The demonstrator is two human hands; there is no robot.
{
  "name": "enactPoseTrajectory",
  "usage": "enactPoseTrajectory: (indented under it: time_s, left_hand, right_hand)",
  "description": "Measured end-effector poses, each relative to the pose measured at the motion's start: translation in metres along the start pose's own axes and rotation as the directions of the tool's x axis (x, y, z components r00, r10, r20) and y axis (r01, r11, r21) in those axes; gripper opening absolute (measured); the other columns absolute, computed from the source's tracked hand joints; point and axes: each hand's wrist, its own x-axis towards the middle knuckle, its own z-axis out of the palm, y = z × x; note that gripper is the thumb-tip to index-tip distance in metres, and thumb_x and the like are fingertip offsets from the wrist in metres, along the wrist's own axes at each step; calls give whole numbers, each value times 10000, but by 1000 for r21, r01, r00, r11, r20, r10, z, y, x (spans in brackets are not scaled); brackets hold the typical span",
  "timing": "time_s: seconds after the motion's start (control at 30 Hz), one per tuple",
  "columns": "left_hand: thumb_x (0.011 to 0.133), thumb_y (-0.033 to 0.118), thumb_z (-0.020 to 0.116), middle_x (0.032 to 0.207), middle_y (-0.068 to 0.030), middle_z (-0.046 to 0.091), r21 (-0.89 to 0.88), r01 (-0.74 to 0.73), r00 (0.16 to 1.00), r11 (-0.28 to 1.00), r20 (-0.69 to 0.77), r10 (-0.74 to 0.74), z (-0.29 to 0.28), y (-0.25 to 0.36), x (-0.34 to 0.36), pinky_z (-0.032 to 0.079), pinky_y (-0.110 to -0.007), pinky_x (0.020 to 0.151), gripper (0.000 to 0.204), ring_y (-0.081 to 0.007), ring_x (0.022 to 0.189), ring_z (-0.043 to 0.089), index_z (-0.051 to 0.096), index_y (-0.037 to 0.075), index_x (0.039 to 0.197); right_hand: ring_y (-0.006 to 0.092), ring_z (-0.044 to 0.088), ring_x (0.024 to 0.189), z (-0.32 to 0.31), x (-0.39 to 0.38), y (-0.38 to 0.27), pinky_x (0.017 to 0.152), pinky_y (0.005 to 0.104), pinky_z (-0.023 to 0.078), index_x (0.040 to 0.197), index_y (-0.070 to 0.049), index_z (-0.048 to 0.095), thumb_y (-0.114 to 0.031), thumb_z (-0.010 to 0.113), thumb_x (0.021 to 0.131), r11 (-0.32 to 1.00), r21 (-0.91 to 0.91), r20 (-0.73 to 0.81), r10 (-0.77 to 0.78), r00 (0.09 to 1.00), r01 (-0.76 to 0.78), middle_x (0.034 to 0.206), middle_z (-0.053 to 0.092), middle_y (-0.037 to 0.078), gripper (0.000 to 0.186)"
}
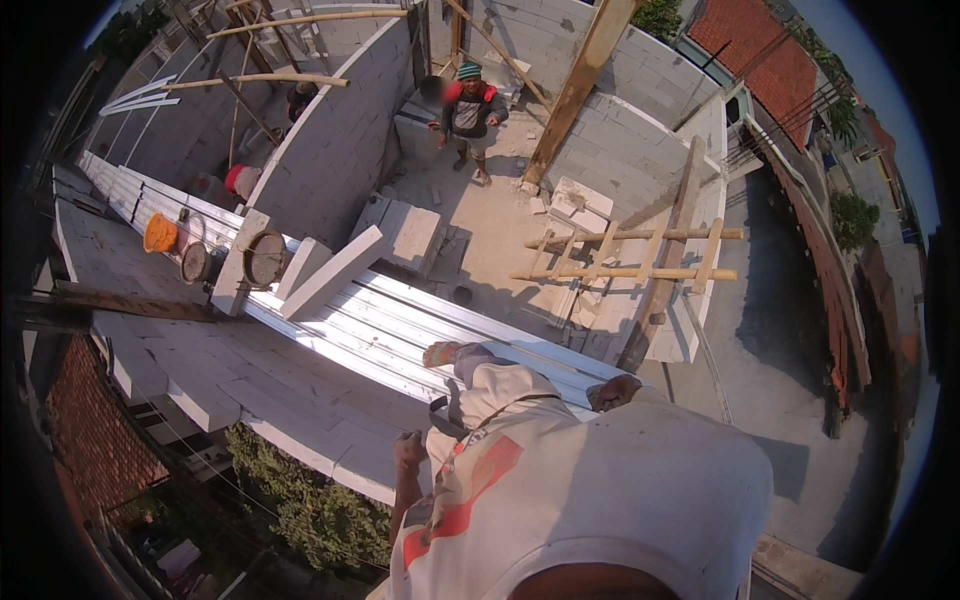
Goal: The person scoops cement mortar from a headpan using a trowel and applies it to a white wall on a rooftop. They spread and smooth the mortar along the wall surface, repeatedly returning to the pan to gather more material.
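Note:
My left hand hangs beside my leg at the outer side of the wall, its fingers curled into a fist; nothing shows in it. My right hand is low beside the other end of the silvery metal channels, in shadow with its fingers curled. Whether it grips anything is hidden. The long channels lie side by side in front of me, and my bare foot rests on them. Two pale lightweight blocks lie across the channels farther left.
Past the blocks stand two round mortar buckets, another upright block and an orange bucket. Below, a person in a striped cap faces this way. A bamboo ladder leans at right. Outside the block wall is a drop.

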Motion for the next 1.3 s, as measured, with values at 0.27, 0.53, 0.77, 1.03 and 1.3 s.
enactPoseTrajectory:
  time_s: [0.27,0.53,0.77,1.03,1.3]
  left_hand:
    - [921,213,683,785,-41,625,-238,-33,965,971,-260,-31,-4,74,-12,544,-330,540,242,-142,601,590,671,13,1058]
    - [821,67,684,775,-46,633,-423,106,932,900,-274,-238,37,1,-56,516,-314,521,264,-154,604,600,676,12,1079]
    - [775,225,789,726,-39,650,-69,74,950,995,-298,-91,88,-124,-123,536,-335,625,289,-181,690,659,694,-7,918]
    - [782,422,855,756,-27,676,-353,256,928,900,-172,-331,123,-97,-168,542,-335,660,454,-183,719,662,692,6,864]
    - [788,415,851,778,-40,684,-554,209,881,806,-250,-401,143,-95,-154,541,-343,673,435,-187,735,663,694,17,863]
  right_hand:
    - [263,635,544,-361,-83,-100,484,425,484,860,2,620,-208,699,914,876,266,-862,29,507,402,630,622,122,231]
    - [106,484,452,-360,-130,-276,383,311,408,888,-92,568,-203,722,967,749,134,-823,-281,494,649,611,491,-17,206]
    - [144,580,463,-86,-17,-330,421,294,475,992,0,664,-107,736,945,899,110,110,-434,894,423,747,700,90,137]
    - [313,748,978,80,-50,-333,872,421,588,1096,-7,745,-349,640,981,132,-531,687,-511,516,837,1062,777,185,376]
    - [385,637,1260,87,-33,-346,1045,449,499,1151,-26,748,-532,629,903,35,-564,780,-306,546,825,1275,697,277,575]
